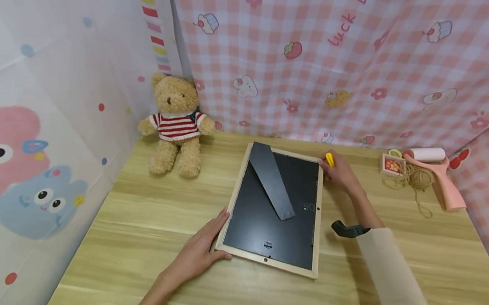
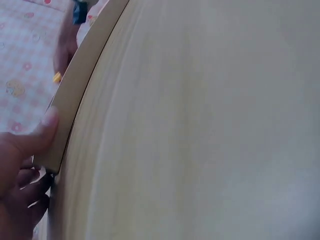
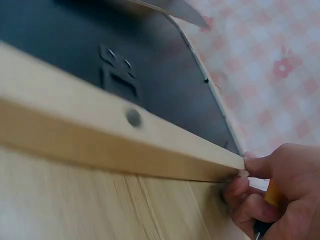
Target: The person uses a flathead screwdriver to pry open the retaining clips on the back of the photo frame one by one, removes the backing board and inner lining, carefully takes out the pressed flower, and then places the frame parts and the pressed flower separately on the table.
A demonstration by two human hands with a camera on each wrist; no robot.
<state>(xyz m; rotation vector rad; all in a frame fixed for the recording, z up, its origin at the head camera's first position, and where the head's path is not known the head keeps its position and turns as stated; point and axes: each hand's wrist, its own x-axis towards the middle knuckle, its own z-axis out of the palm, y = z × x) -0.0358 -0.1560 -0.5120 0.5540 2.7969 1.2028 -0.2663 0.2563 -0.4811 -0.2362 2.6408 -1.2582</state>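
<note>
A picture frame (image 1: 316, 242) lies back side up on the table, with a pale wood border and a black backing board (image 1: 249, 225). Its grey stand leg (image 1: 271, 178) slants across the board. At the near left corner my left hand (image 1: 199, 248) grips the border, thumb along the near side and fingers along the left side. My right hand (image 1: 340, 170) is at the far right corner, thumb and index finger pinching it. Tucked in that same hand is a small yellow-handled tool (image 1: 330, 159), partly black in the right wrist view; its working end is hidden.
A teddy bear (image 1: 176, 126) in a striped sweater sits at the back left. Toward the back right lie a pink lint roller (image 1: 448, 179), a ball of twine (image 1: 421, 178) and a small box (image 1: 392, 165). Patterned curtain (image 1: 313, 73) hangs behind the table (image 1: 142, 230).
</note>
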